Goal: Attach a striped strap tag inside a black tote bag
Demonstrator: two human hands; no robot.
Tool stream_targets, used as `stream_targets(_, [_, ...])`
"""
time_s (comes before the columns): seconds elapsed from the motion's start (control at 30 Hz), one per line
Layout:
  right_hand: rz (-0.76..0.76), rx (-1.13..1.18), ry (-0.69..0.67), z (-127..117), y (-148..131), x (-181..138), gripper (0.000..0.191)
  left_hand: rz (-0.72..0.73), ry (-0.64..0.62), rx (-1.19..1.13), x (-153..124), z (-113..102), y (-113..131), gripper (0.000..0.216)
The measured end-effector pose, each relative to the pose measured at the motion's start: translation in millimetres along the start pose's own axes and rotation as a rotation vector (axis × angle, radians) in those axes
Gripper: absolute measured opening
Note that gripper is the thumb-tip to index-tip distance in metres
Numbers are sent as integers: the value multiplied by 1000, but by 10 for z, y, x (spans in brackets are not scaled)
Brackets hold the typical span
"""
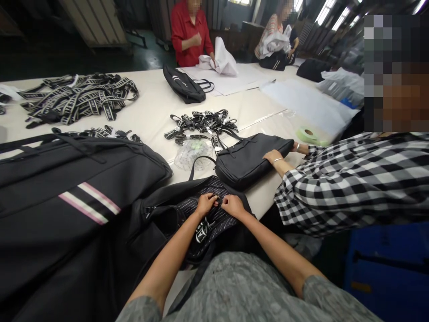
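Note:
Right in front of me lies an open black bag [157, 193], its dark lining [188, 205] printed with rows of small white marks. Over the lining, my left hand [206, 205] is closed in a pinch around a small dark piece too small to name. Just to its right, my right hand [233, 205] is also closed, fingertips together near the same spot; what they hold is hidden. A bundled black strap with white lettering [202, 231] lies inside the bag below my left hand.
Large black bags with striped panels [90, 203] are piled at left. A co-worker in checks [351, 183] grips another black bag [253, 161] at right. Lettered straps [83, 98], small strap bundles [204, 123], a clear plastic bag [193, 155] and green tape [306, 134] lie on the table.

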State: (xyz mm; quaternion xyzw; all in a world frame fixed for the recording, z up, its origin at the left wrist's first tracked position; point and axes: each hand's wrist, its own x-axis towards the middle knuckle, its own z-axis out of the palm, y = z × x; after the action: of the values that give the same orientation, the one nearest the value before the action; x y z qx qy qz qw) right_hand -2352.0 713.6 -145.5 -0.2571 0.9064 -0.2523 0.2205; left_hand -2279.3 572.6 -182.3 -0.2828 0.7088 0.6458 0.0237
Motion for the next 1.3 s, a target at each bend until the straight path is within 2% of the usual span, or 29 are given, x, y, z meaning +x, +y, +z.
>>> stream_targets(0.23, [153,458,-70,89,26,-5,5,2,3,-11,-3,1,2,24])
stream_targets(0.37, [181,587,-71,94,35,-2,5,-20,3,-29,12,13,-17,21])
stream_targets(0.67, [218,506,-126,141,19,96,15,-88,-12,-99,67,26,-61,19])
stream_targets(0.97, [177,382,-184,201,43,149,21,-163,-35,-94,162,61,-161,20])
stream_targets(1.13, [219,352,-264,273,78,187,36,-148,-16,-88,179,77,-195,20])
stream_targets(1.3, [269,383,-312,326,106,211,35,-120,-3,-96,151,82,-186,17])
